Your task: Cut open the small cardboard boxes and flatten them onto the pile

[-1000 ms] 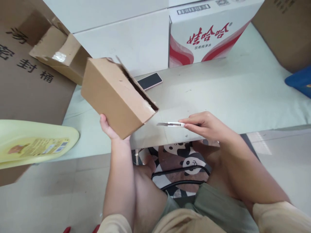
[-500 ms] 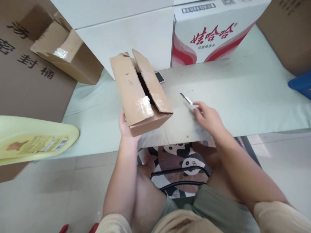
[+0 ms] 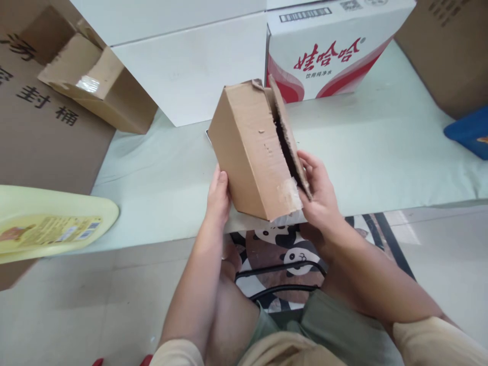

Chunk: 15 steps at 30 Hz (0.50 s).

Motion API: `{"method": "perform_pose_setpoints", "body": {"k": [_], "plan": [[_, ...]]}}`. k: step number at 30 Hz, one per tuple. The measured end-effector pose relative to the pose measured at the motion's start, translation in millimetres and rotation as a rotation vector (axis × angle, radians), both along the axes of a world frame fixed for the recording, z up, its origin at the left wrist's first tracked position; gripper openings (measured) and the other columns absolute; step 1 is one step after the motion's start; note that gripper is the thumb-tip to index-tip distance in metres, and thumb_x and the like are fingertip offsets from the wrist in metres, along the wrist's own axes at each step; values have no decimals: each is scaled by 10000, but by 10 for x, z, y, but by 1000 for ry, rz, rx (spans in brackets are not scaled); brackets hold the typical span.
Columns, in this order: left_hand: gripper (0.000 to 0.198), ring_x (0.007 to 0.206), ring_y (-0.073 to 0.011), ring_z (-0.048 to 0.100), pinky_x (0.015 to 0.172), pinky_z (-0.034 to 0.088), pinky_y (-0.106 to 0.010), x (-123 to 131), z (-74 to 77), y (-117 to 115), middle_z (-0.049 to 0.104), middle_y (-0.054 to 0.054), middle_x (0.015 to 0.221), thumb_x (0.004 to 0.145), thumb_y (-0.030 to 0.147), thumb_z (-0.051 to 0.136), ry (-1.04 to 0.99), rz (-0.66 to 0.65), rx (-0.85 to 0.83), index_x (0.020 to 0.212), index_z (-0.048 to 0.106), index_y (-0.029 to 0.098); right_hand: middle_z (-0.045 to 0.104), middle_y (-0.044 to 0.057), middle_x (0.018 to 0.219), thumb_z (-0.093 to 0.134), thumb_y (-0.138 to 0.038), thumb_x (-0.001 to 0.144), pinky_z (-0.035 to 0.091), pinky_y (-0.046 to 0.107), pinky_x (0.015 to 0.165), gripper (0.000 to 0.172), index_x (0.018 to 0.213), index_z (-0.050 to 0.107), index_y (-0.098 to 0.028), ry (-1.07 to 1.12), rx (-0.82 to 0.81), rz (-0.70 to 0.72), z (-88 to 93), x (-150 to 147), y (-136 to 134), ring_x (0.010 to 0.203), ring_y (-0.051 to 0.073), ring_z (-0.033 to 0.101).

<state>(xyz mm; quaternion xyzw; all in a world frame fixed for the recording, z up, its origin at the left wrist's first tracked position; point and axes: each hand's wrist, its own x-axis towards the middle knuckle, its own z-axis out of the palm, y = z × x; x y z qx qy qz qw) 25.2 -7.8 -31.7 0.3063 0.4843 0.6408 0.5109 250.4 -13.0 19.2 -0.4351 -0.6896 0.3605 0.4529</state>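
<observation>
Pale green cloth (image 3: pixel 381 137) covers the surface before a red-lettered white carton (image 3: pixel 335 71). On the carton's near side, a partly open cardboard box (image 3: pixel 249 157) tilts, clamped between the left hand (image 3: pixel 218 198) at its side and the right hand (image 3: pixel 319 190) against its raised flap (image 3: pixel 286 132). Well left of the carton sits a taped brown box (image 3: pixel 127 96).

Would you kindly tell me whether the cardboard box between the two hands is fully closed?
No, a dark gap shows along the raised flap of the cardboard box.
</observation>
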Motion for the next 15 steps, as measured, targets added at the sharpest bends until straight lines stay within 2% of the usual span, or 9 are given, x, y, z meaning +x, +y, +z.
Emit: {"method": "perform_pose_setpoints", "body": {"k": [2, 4, 6, 8, 10, 11, 13, 15], "plan": [[661, 1495, -323, 384, 1216, 337, -471, 0, 27, -29, 486, -52, 1576, 787, 627, 745, 93, 18, -17, 1356, 606, 322, 559, 170, 1460, 398, -561, 1014, 479, 549, 1107, 588, 1512, 412, -248, -10, 29, -150, -25, -17, -1, 1365, 360, 534], [743, 1527, -349, 312, 1229, 294, -494, 14, 80, -91, 396, -63, 1633, 751, 674, 748, 190, 27, 45, 1385, 582, 325, 548, 186, 1467, 300, -545, 1039, 482, 576, 1092, 592, 1539, 391, -243, -14, 45, -267, -46, -44, -12, 1399, 384, 498], [850, 1547, -382, 245, 1224, 282, -525, 58, 158, -176, 348, -88, 1654, 694, 737, 747, 266, -25, 172, 1410, 561, 319, 502, 189, 1508, 261, -555, 1040, 461, 597, 1108, 622, 1578, 329, -248, -14, 65, -332, -58, -78, -28, 1452, 394, 432], [969, 1552, -418, 199, 1221, 281, -541, 132, 241, -259, 324, -110, 1659, 588, 720, 827, 333, -121, 282, 1422, 554, 308, 471, 164, 1541, 266, -584, 1030, 397, 609, 1167, 647, 1587, 309, -257, -43, 112, -341, -55, -113, -42, 1496, 385, 366], [1027, 1544, -437, 206, 1239, 242, -540, 211, 301, -308, 341, -125, 1644, 510, 608, 924, 395, -151, 322, 1416, 561, 290, 460, 135, 1559, 295, -620, 1013, 329, 605, 1217, 669, 1578, 326, -262, -97, 173, -263, -36, -141, -51, 1509, 373, 345], [1005, 1535, -434, 234, 1248, 227, -534, 241, 316, -313, 368, -127, 1626, 515, 551, 946, 409, -127, 320, 1407, 567, 283, 454, 127, 1568, 312, -631, 1006, 312, 599, 1229, 675, 1571, 336, -263, -120, 201, -193, -22, -153, -53, 1508, 367, 349], [870, 1510, -400, 312, 1248, 241, -510, 260, 313, -284, 435, -110, 1576, 610, 483, 925, 377, -23, 282, 1383, 574, 288, 447, 120, 1579, 366, -611, 1000, 319, 585, 1231, 648, 1550, 368, -267, -143, 240, -28, 10, -168, -55, 1496, 354, 374], [675, 1471, -348, 393, 1208, 334, -475, 214, 279, -212, 493, -73, 1523, 735, 467, 848, 235, 81, 187, 1335, 579, 315, 480, 119, 1557, 443, -540, 996, 358, 561, 1217, 577, 1508, 426, -274, -154, 252, 144, 30, -171, -53, 1472, 334, 416]]}}
